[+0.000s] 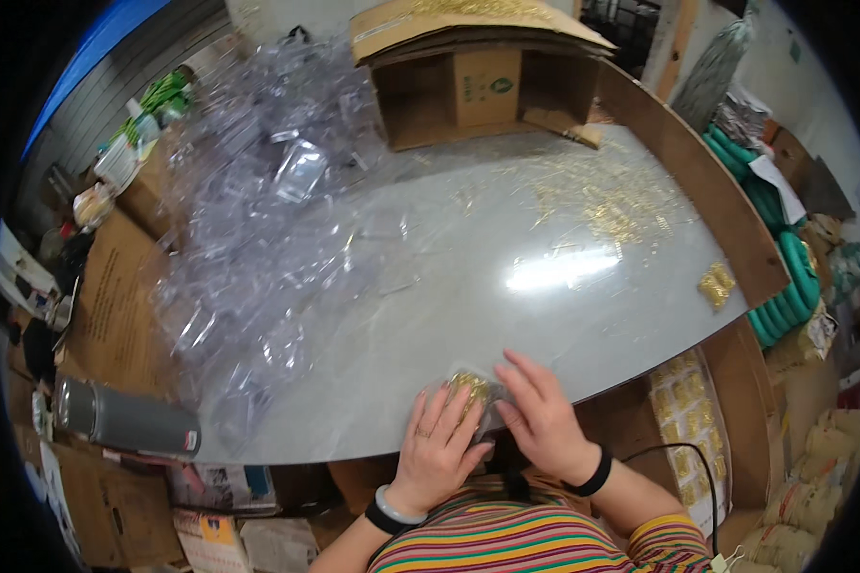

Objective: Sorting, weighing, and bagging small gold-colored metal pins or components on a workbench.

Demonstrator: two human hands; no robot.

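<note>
A small clear plastic pack filled with thin gold-coloured metal pieces [472,386] lies at the table's near edge. My left hand [437,451] rests on its left side, fingers stretched flat across it; a ring and a pale bangle show on this hand and wrist. Just right of the pack is my right hand [548,417], its fingers apart and the thumb by the pack's edge. Whether that thumb touches the plastic I cannot tell. Far right on the table, loose thin gold-coloured pieces [621,205] are scattered.
A heap of clear plastic boxes [268,191] covers the left side. A cardboard box [487,86] with compartments stands at the back, a brush [578,132] beside it. A filled pack [716,286] sits at the right edge, a grey flask [129,417] at left. Below right, a tray [690,430] holds several packs.
</note>
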